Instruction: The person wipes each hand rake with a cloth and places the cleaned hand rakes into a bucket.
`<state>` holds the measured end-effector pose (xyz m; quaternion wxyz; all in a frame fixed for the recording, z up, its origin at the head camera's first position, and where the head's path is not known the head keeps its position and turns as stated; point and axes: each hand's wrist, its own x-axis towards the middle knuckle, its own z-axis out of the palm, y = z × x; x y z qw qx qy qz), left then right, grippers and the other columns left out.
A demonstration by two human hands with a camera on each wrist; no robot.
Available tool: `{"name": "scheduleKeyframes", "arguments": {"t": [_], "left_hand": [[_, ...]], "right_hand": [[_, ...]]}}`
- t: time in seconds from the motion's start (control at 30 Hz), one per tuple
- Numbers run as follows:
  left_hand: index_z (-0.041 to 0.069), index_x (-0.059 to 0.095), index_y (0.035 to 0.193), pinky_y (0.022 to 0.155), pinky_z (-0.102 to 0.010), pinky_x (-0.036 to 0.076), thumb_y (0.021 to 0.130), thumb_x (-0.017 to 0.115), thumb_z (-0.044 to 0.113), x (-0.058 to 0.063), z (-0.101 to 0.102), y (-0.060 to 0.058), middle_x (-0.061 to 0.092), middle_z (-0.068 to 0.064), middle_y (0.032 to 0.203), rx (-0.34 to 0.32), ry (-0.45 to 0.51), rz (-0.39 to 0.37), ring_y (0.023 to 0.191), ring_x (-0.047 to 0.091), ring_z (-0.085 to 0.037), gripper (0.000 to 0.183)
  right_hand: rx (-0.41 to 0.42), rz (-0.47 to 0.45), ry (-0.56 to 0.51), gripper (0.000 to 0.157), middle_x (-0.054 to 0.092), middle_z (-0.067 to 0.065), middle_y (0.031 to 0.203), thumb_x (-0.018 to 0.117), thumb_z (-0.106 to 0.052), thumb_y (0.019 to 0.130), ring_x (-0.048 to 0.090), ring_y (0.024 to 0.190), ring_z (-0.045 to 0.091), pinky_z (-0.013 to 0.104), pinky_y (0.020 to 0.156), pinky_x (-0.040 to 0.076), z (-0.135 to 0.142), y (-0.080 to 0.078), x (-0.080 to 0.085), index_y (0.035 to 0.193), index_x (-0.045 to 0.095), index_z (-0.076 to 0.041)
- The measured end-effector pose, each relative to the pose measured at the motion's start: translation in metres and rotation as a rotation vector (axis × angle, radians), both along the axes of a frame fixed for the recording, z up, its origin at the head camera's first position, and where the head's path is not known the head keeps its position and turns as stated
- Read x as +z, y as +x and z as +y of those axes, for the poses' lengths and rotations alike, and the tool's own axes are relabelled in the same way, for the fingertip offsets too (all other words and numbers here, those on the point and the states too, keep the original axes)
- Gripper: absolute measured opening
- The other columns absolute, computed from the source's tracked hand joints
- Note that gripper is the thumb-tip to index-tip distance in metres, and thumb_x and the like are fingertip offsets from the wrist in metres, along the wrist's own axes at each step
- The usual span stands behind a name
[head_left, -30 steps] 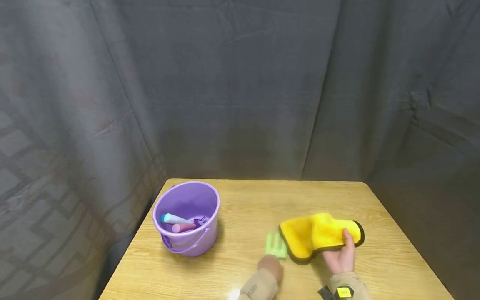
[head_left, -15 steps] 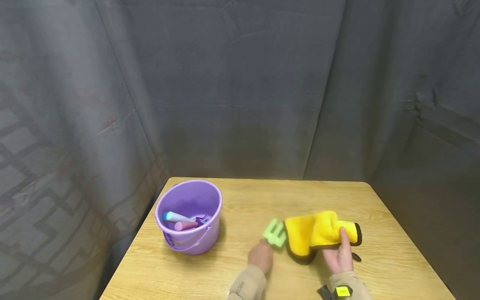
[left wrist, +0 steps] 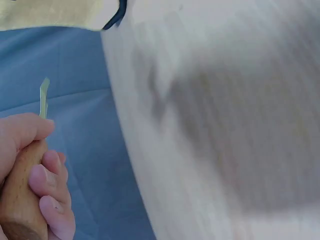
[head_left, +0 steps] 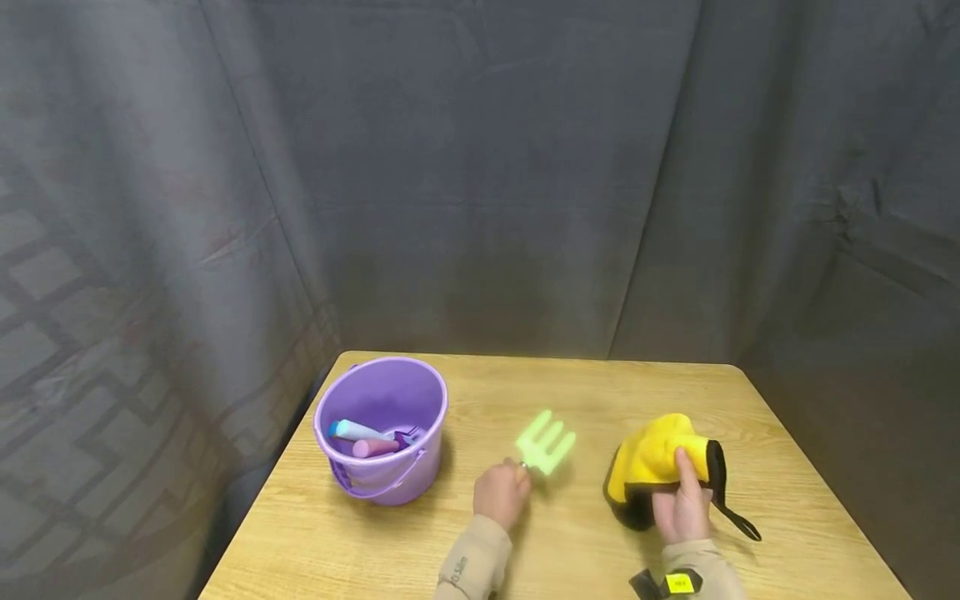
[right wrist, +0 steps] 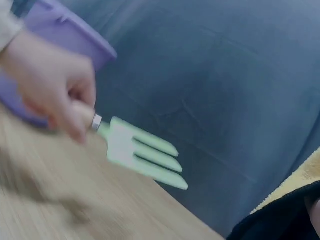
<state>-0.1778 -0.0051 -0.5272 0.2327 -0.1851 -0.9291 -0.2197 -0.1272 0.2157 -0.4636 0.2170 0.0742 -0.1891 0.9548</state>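
My left hand grips the wooden handle of a light green hand fork, fingers curled round it. The fork's three tines point away to the right, held above the table. In my right hand is a yellow cloth with a dark border, bunched up; the thumb lies on top of it. A black loop hangs from the cloth's right corner. In the right wrist view only a corner of the cloth shows.
A purple bucket stands at the table's left side. Inside it lie tools with a light blue handle and a pink handle. Grey curtains hang behind and beside the wooden table.
My left hand has moved left and away from me, lifting the fork, which has turned and come apart from the cloth. The cloth has bunched up in my right hand, and its loop has come into sight.
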Motion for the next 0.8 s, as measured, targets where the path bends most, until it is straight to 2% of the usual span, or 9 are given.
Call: {"name": "scheduleKeyframes", "arguments": {"t": [0.2, 0.33, 0.4, 0.47, 0.57, 0.6, 0.63, 0.7, 0.8], "left_hand": [[0.014, 0.047, 0.055, 0.037, -0.014, 0.028, 0.069, 0.069, 0.008, 0.014, -0.002, 0.003, 0.046, 0.004, 0.052, -0.049, 0.029, 0.099, 0.041, 0.035, -0.004, 0.026], [0.012, 0.053, 0.059, 0.038, -0.014, 0.029, 0.066, 0.073, 0.009, 0.024, 0.002, 0.007, 0.046, 0.005, 0.050, -0.042, 0.053, 0.090, 0.040, 0.036, -0.003, 0.021], [0.011, 0.054, 0.060, 0.038, -0.015, 0.030, 0.066, 0.074, 0.011, 0.029, 0.004, 0.008, 0.045, 0.005, 0.049, -0.029, 0.061, 0.033, 0.041, 0.037, -0.004, 0.021], [0.011, 0.054, 0.061, 0.039, -0.016, 0.030, 0.068, 0.074, 0.014, 0.034, 0.007, 0.009, 0.043, 0.006, 0.049, -0.017, 0.057, 0.000, 0.041, 0.037, -0.004, 0.021], [0.012, 0.054, 0.061, 0.038, -0.016, 0.029, 0.072, 0.072, 0.017, 0.039, 0.011, 0.011, 0.039, 0.008, 0.048, -0.009, 0.050, -0.028, 0.040, 0.034, -0.004, 0.021], [0.013, 0.054, 0.061, 0.038, -0.015, 0.028, 0.072, 0.071, 0.017, 0.040, 0.012, 0.012, 0.039, 0.008, 0.047, -0.010, 0.049, -0.027, 0.040, 0.033, -0.004, 0.022], [0.013, 0.054, 0.061, 0.037, -0.015, 0.028, 0.072, 0.071, 0.018, 0.041, 0.013, 0.013, 0.038, 0.009, 0.047, -0.013, 0.049, -0.019, 0.040, 0.033, -0.003, 0.021], [0.013, 0.055, 0.062, 0.037, -0.014, 0.027, 0.072, 0.072, 0.019, 0.042, 0.015, 0.015, 0.038, 0.009, 0.047, -0.018, 0.042, -0.001, 0.039, 0.032, -0.003, 0.020], [0.013, 0.056, 0.063, 0.038, -0.014, 0.028, 0.072, 0.072, 0.022, 0.043, 0.019, 0.017, 0.039, 0.008, 0.048, -0.034, 0.037, 0.042, 0.040, 0.034, -0.003, 0.021]], "right_hand": [[-0.270, -0.229, 0.336, 0.009, 0.052, 0.002, 0.093, 0.052, -0.003, 0.088, 0.049, 0.087, 0.011, 0.020, 0.078, 0.041, -0.015, 0.000, 0.013, 0.095, 0.057, -0.005], [-0.427, -0.291, 0.731, 0.016, 0.047, -0.005, 0.080, 0.049, -0.006, 0.090, 0.044, 0.079, 0.006, 0.015, 0.075, 0.036, -0.023, 0.003, 0.014, 0.075, 0.053, -0.007], [-0.510, -0.309, 0.943, 0.018, 0.049, -0.014, 0.086, 0.045, -0.007, 0.092, 0.044, 0.086, 0.000, 0.011, 0.079, 0.034, -0.026, 0.005, 0.010, 0.083, 0.057, -0.016], [-0.563, -0.278, 1.110, 0.021, 0.050, -0.020, 0.098, 0.040, -0.004, 0.093, 0.043, 0.098, -0.005, 0.008, 0.085, 0.031, -0.028, 0.006, 0.006, 0.097, 0.059, -0.014], [-0.580, -0.200, 1.287, 0.029, 0.049, -0.011, 0.115, 0.036, -0.001, 0.094, 0.036, 0.111, -0.007, 0.009, 0.094, 0.025, -0.030, 0.007, 0.001, 0.119, 0.050, -0.002], [-0.551, -0.185, 1.337, 0.032, 0.048, 0.000, 0.122, 0.033, -0.003, 0.095, 0.032, 0.114, -0.007, 0.011, 0.096, 0.022, -0.032, 0.008, 0.000, 0.123, 0.043, 0.008], [-0.541, -0.153, 1.364, 0.030, 0.049, 0.007, 0.118, 0.033, -0.002, 0.095, 0.033, 0.114, -0.006, 0.012, 0.096, 0.023, -0.033, 0.008, -0.001, 0.118, 0.041, 0.016], [-0.528, -0.088, 1.422, 0.026, 0.051, 0.015, 0.103, 0.034, -0.001, 0.094, 0.037, 0.109, -0.005, 0.012, 0.096, 0.023, -0.037, 0.006, -0.002, 0.108, 0.043, 0.018], [-0.525, 0.067, 1.471, 0.014, 0.052, 0.005, 0.083, 0.039, 0.004, 0.091, 0.044, 0.093, -0.006, 0.011, 0.091, 0.028, -0.043, 0.002, -0.004, 0.092, 0.048, 0.014]]}}
